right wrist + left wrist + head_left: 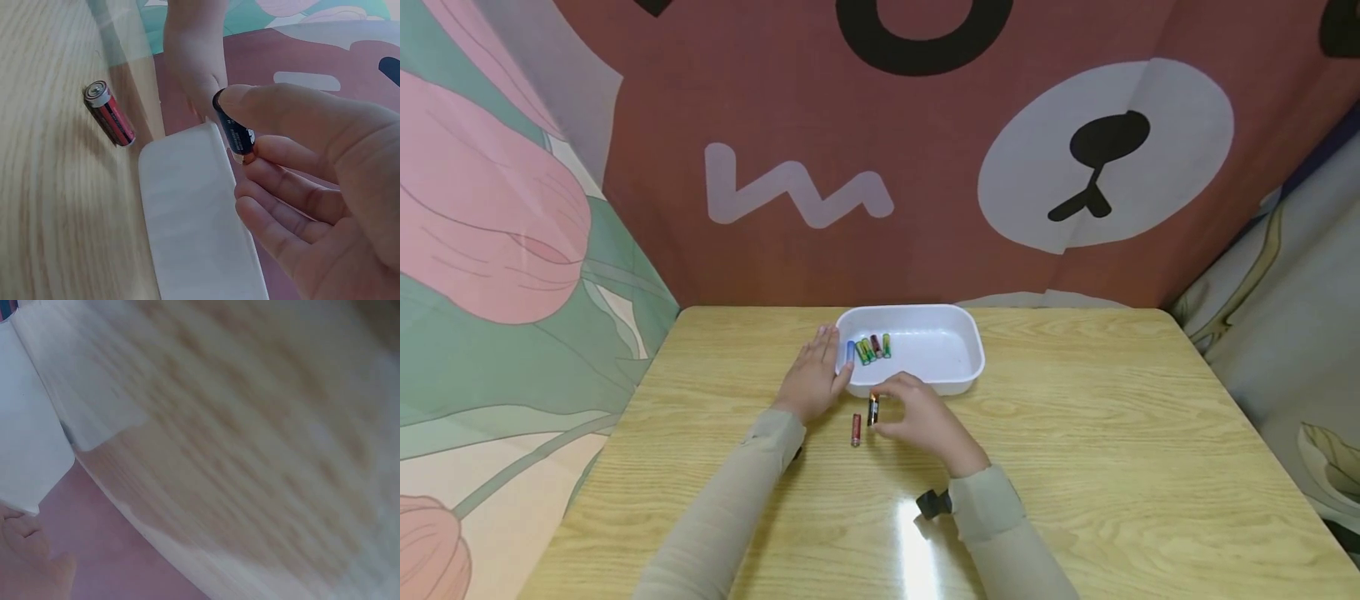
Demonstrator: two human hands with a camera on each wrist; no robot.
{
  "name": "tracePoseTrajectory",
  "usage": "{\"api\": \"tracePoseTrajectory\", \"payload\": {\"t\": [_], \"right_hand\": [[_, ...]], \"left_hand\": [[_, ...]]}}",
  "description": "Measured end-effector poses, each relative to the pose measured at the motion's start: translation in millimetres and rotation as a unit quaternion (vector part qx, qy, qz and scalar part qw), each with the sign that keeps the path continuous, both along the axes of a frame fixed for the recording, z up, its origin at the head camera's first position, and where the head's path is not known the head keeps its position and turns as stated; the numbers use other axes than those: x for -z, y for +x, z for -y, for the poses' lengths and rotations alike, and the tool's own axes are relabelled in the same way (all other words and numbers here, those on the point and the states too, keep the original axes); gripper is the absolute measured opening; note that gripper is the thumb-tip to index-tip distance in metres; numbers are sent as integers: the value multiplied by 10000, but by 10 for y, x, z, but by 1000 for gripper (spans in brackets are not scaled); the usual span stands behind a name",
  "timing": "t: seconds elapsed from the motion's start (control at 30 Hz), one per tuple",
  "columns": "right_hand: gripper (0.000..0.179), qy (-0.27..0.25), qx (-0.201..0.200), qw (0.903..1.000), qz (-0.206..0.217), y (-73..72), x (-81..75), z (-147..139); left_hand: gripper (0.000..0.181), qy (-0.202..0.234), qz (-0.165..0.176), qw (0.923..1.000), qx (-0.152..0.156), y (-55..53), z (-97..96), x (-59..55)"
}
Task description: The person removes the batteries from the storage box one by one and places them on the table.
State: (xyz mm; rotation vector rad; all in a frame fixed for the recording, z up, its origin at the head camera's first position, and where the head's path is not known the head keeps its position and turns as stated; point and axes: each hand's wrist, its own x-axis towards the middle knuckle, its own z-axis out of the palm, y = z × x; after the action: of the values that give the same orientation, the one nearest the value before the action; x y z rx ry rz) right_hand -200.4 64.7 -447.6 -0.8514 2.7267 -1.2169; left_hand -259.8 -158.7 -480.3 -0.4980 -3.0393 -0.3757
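Observation:
My right hand [922, 418] pinches a black battery with a copper-coloured end [873, 410] between thumb and fingertips, in front of the tray. The right wrist view shows this black battery [234, 132] held by its two ends. A red battery [856, 430] lies on the table just to the left of it. At the left end of the white plastic tray [979, 354], my left hand [811, 379] rests against the rim with its fingers straight. Inside the tray's left part, several batteries lie side by side: a blue one [851, 351], green ones [887, 345] and a dark red one [876, 346].
The wooden table [1112, 433] extends on both sides of the tray and towards me. Behind it hangs a printed brown cloth [925, 250], with patterned cloths at the left and right. A small black device [933, 503] sits at my right wrist.

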Motion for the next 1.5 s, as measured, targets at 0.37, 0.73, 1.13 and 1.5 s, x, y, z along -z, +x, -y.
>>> {"api": "tracePoseTrajectory", "payload": {"t": [0.37,0.73,1.13,1.5], "right_hand": [[51,279,-330,9991,21,-12,96,13],[51,355,-282,9985,318,-17,205,39],[51,389,-302,9981,357,-35,304,68],[51,453,-359,9976,377,-37,378,85]], "left_hand": [[73,22,-5,10000,-3,-8,12,17],[73,34,-18,10000,-4,-28,-3,27],[73,88,-181,9998,9,-36,13,48],[74,103,-94,9999,-21,-24,17,51]]}}
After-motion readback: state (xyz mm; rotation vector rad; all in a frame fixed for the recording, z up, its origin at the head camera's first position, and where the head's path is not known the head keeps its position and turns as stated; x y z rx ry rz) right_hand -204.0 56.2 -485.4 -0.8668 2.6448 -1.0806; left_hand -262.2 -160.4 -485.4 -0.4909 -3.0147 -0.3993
